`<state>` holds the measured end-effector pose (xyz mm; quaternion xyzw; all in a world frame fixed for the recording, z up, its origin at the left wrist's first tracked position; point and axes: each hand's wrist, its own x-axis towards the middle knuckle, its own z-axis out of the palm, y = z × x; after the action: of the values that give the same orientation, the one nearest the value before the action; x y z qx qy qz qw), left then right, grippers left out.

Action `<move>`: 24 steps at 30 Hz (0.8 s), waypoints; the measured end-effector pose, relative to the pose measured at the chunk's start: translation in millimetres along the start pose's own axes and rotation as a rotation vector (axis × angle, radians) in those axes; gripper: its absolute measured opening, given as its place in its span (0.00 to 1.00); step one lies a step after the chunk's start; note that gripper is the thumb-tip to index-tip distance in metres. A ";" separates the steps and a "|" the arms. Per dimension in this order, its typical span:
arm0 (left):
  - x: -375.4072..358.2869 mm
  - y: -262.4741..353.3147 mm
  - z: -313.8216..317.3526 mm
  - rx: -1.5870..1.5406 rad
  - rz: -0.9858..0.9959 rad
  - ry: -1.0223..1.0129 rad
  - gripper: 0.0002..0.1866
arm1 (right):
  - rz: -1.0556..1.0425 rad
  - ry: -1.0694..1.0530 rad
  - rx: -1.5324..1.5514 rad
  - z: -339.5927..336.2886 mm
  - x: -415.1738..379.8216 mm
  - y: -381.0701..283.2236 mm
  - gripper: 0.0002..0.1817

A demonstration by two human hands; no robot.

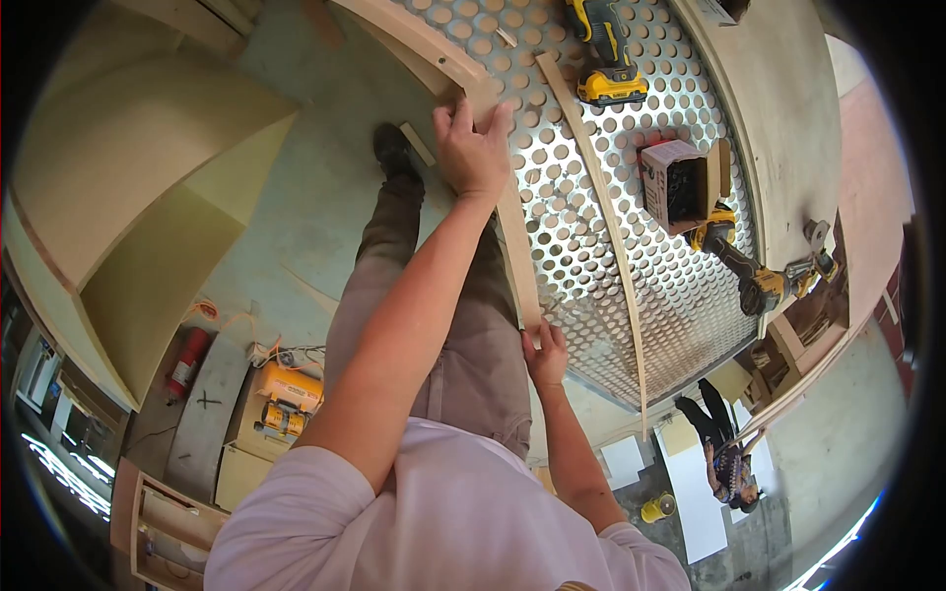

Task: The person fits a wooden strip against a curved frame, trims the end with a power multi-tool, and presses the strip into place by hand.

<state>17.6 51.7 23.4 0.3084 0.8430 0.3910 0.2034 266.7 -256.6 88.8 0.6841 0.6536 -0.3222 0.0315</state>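
My left hand (475, 153) is closed round a flat wooden strip (518, 246) near the corner of a pale wooden edge piece (424, 39). Farther down, my right hand (545, 357) pinches the strip's lower end between thumb and fingers. The strip lies along the near side of a perforated metal sheet (562, 236). Across that sheet runs a second thin, bent strip (613, 222), touched by neither hand.
On the sheet are a yellow-black drill (613, 87), an open box of dark small pieces (678, 185) and another power tool (754, 281). A yellow compressor (291, 389) and red extinguisher (189, 358) stand at left. Another person (729, 468) is at lower right, near a yellow bucket (658, 508).
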 end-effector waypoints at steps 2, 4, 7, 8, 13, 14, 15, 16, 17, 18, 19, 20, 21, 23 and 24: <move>1.1 1.4 1.6 -0.014 -0.026 -0.007 0.27 | 0.003 -0.016 -0.016 0.3 4.0 -1.7 0.27; 1.1 4.7 -0.1 -0.025 -0.080 -0.025 0.26 | 0.012 -0.048 -0.038 -1.2 3.0 0.0 0.27; 2.0 6.1 0.6 -0.013 -0.132 -0.044 0.25 | 0.027 -0.089 -0.056 0.0 7.3 0.1 0.29; -0.2 5.4 0.0 -0.033 -0.128 -0.029 0.25 | 0.034 -0.098 -0.051 -0.2 6.0 0.2 0.29; 4.3 5.8 -7.0 -0.014 -0.113 -0.132 0.23 | 0.026 -0.060 -0.049 5.2 2.8 2.6 0.30; 6.9 5.5 -12.2 -0.004 -0.029 -0.065 0.22 | 0.033 -0.061 -0.047 5.3 1.7 3.3 0.30; 9.7 3.1 -15.2 0.000 0.059 0.001 0.22 | 0.042 -0.058 -0.044 4.7 2.2 2.4 0.30; 15.2 8.6 -21.6 -0.002 0.147 0.068 0.22 | 0.054 -0.058 -0.029 3.1 2.6 0.3 0.30; 20.7 11.7 -34.6 -0.003 0.171 0.002 0.19 | 0.055 -0.048 -0.023 2.5 4.8 -0.6 0.30; 38.7 11.6 -41.6 0.114 0.395 -0.064 0.16 | 0.056 -0.038 -0.017 2.9 6.0 -0.3 0.30; 55.0 10.5 -48.6 0.235 0.619 -0.133 0.14 | 0.062 -0.035 -0.010 3.6 2.9 -0.4 0.29; 71.0 18.9 -51.7 0.317 0.701 -0.274 0.13 | 0.084 -0.034 0.003 5.3 1.5 -0.1 0.29; 89.3 34.0 -51.8 0.399 0.784 -0.412 0.12 | 0.089 -0.029 0.005 6.4 1.1 0.3 0.29; 123.2 54.5 -46.0 0.616 0.879 -0.747 0.12 | 0.094 -0.022 0.006 5.9 0.6 0.4 0.29; 140.0 60.4 -38.2 0.749 0.884 -0.945 0.12 | 0.102 -0.024 0.011 4.7 1.3 -0.9 0.28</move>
<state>-84.7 156.9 79.9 0.8024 0.5399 -0.0514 0.2492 263.9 -257.5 84.8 0.7128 0.6156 -0.3321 0.0519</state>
